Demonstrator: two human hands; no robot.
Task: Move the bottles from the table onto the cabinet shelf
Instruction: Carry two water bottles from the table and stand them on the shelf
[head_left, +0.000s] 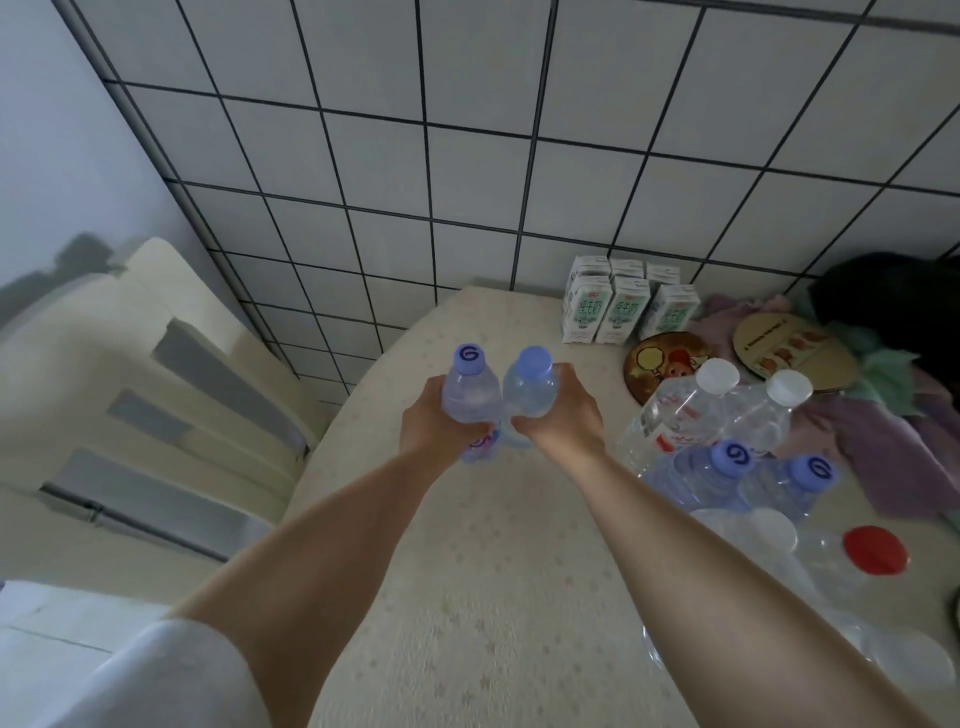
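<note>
My left hand (434, 423) grips a clear water bottle with a purple cap (467, 389), held upright above the table. Right beside it, touching, my right hand (563, 415) grips a second purple-capped bottle (530, 392). Both bottles hang over the far middle of the cream tablecloth (467, 597). More bottles remain at the table's right: two white-capped ones (685, 410) (769, 415), two purple-capped ones (711, 478) (795, 488), a red-capped one (875, 551) and other clear ones nearer the front right. No cabinet shelf is identifiable.
Several green-and-white milk cartons (618, 306) stand at the table's back by the tiled wall (467, 156). Round coasters (665, 364), purple and green cloths (893, 447) and a dark object (898, 301) lie at the right. A cream chair (145, 374) stands left of the table.
</note>
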